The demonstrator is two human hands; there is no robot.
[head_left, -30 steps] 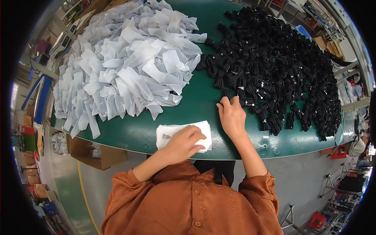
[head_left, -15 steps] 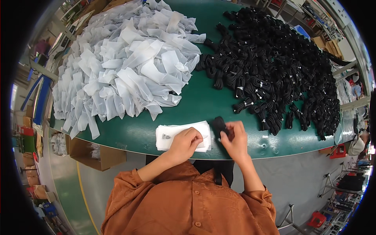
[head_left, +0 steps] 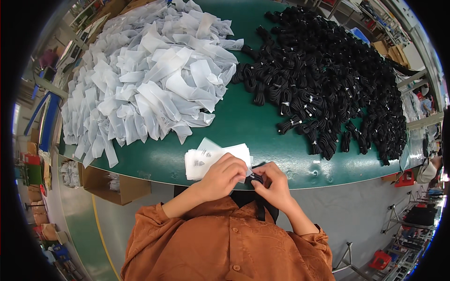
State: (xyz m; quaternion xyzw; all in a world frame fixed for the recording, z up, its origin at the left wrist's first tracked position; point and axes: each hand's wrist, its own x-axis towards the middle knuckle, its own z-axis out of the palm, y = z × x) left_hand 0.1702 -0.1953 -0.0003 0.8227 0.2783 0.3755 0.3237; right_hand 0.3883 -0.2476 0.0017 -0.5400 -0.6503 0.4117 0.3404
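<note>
My left hand is closed, pinching the edge of a thin translucent plastic bag whose far end lifts askew off a neat stack of flat white bags. Between the fingers of my right hand is a coiled black cable. The cable's near end meets the mouth of the pinched bag; fingers hide how far it reaches in. Both hands are close together at the table's near edge.
A big heap of filled whitish bags covers the table's left side. Bundled black cables are piled on the right of the green table. Below the left edge stands an open cardboard box with bags inside.
My right hand has brought the cable left and nearer to me, against the bag. The top bag has been pulled askew from the stack by my left hand.
</note>
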